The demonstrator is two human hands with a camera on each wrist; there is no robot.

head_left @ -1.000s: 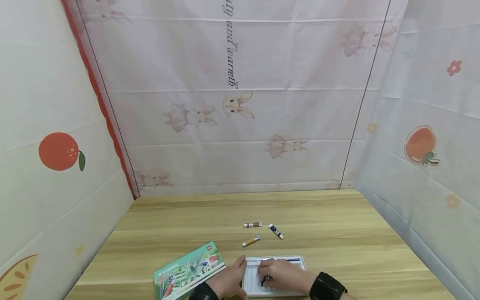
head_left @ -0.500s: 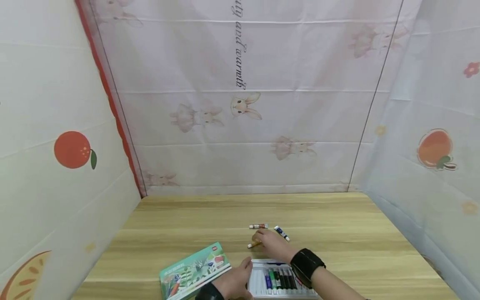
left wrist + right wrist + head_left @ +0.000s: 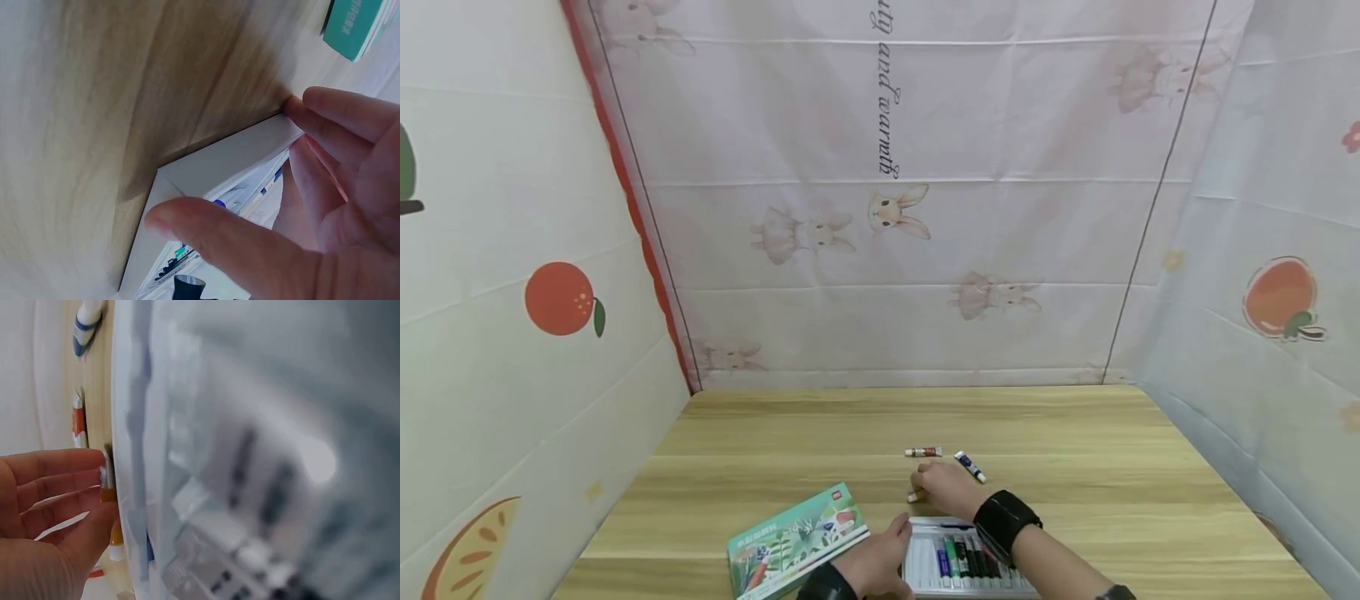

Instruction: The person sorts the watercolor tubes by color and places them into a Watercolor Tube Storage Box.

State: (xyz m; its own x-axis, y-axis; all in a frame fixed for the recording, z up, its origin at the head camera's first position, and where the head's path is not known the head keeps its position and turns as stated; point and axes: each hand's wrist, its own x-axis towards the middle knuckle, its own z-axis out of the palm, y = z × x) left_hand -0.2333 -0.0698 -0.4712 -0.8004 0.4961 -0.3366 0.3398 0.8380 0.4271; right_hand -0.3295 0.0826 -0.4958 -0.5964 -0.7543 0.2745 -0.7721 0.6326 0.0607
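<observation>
With thumb and fingers, my right hand [image 3: 951, 489] pinches an ochre paint tube [image 3: 109, 495] just behind the tray; in the head view only its pale cap end shows past the fingers. My left hand [image 3: 883, 560] grips the left end of the white plastic tray [image 3: 922, 567], thumb on the rim at one side and fingertips at the far corner. Several paint tubes [image 3: 953, 558], violet, green and black, lie in a row inside it. My right wrist and its black band hide part of the tray.
Behind the right hand lie a reddish-brown paint tube [image 3: 923, 452] and a dark blue one [image 3: 970, 467]. A green illustrated box [image 3: 797, 537] rests at an angle left of the tray, partly behind the left wrist. Printed cloth walls [image 3: 880, 333] border the wooden table [image 3: 760, 450].
My right hand has left the tray, moved up to the ochre tube behind it and taken hold of it. The left hand stays at the tray's left end. The head view has shifted slightly.
</observation>
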